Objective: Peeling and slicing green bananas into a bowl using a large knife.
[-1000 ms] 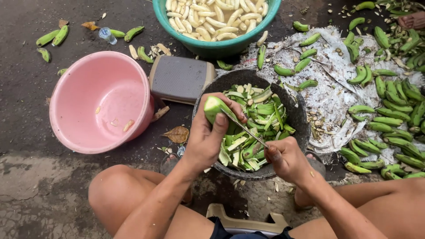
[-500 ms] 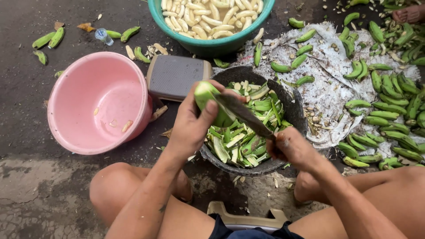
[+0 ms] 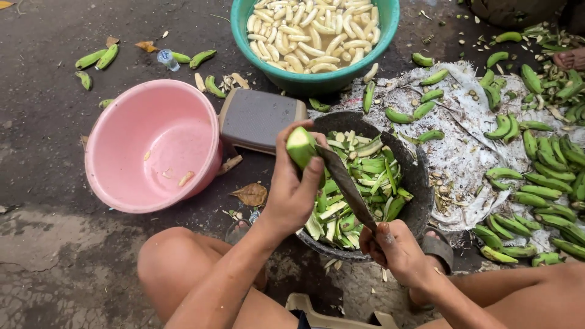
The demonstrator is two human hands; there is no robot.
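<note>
My left hand (image 3: 291, 189) grips a green banana (image 3: 301, 146), its cut end pointing up, above a dark round pan (image 3: 419, 176) filled with green peel strips. My right hand (image 3: 390, 247) holds a knife (image 3: 346, 183) by the handle, and the blade rests against the banana's side just under my left thumb. Both hands hover over the near left part of the pan.
A pink basin (image 3: 152, 146) with a few scraps sits left. A grey box (image 3: 259, 116) lies between it and the pan. A teal basin (image 3: 317, 36) of peeled bananas stands at the back. Several unpeeled green bananas (image 3: 536, 176) lie on white sheeting at right.
My left hand has lifted and turned the banana more upright. The knife blade has slid from across the peels up against the banana's side.
</note>
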